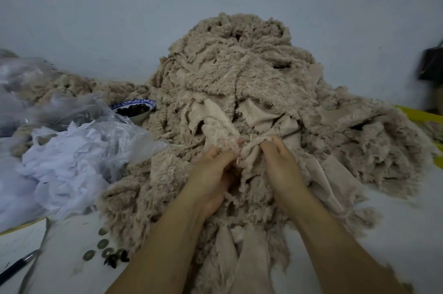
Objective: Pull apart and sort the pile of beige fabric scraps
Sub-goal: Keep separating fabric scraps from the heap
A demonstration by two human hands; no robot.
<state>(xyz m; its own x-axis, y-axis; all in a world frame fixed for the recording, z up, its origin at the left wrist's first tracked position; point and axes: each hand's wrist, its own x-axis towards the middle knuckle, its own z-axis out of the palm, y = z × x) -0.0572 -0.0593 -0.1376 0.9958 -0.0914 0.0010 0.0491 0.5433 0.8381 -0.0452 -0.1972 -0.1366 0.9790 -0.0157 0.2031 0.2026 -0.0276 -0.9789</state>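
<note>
Little bare table (402, 217) showed beside the scrap pile (239, 73), whose near middle my left hand (213, 173) and right hand (280, 169) each clutched tight.

The pile of scraps (239, 73) that my left hand (213, 173) and my right hand (280, 166) gripped was cloth: shaggy matt beige fleece on one face, smooth flat backing on the other. The plastic bags (79, 111) looked thin, clear, glossy and crinkled. The bowl (139, 118) was glazed ceramic, the coins (102, 243) dull metal.
</note>
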